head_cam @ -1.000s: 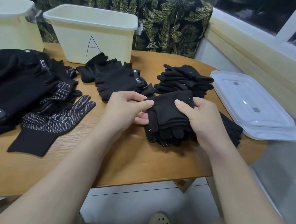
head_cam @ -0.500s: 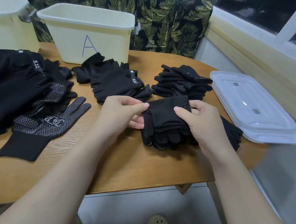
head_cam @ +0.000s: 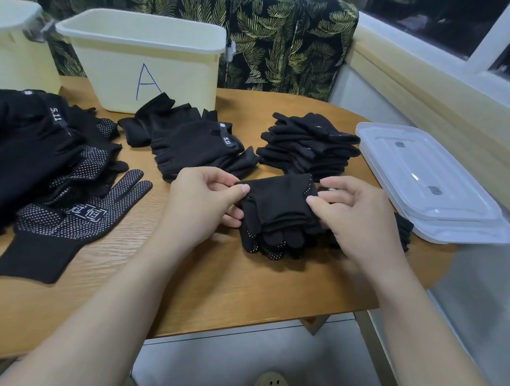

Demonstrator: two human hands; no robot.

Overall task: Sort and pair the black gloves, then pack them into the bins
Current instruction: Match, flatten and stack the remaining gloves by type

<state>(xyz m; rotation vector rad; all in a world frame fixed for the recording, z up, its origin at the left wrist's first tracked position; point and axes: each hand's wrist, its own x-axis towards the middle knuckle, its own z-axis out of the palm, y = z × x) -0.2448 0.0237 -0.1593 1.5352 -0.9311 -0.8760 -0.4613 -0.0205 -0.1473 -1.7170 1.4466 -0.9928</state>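
A folded pair of black dotted gloves point(head_cam: 277, 206) sits on the wooden table point(head_cam: 182, 284) in front of me. My left hand point(head_cam: 202, 204) pinches its left edge between thumb and fingers. My right hand point(head_cam: 354, 216) grips its right side. The fingertips of the gloves hang toward me. A neat stack of folded gloves point(head_cam: 307, 145) lies behind. A pile of fingerless gloves point(head_cam: 191, 141) lies in the middle, and a large heap of loose gloves point(head_cam: 35, 149) fills the left. One dotted glove point(head_cam: 73, 220) lies flat, palm up.
A cream bin marked A point(head_cam: 142, 57) stands at the back of the table, with a second cream bin point(head_cam: 15, 47) to its left. Clear plastic lids point(head_cam: 427, 179) are stacked at the right edge. A leaf-patterned cushion is behind, and a window ledge on the right.
The view has shifted slightly. My right thumb has slid along the top of the folded pair while both hands keep hold of it.
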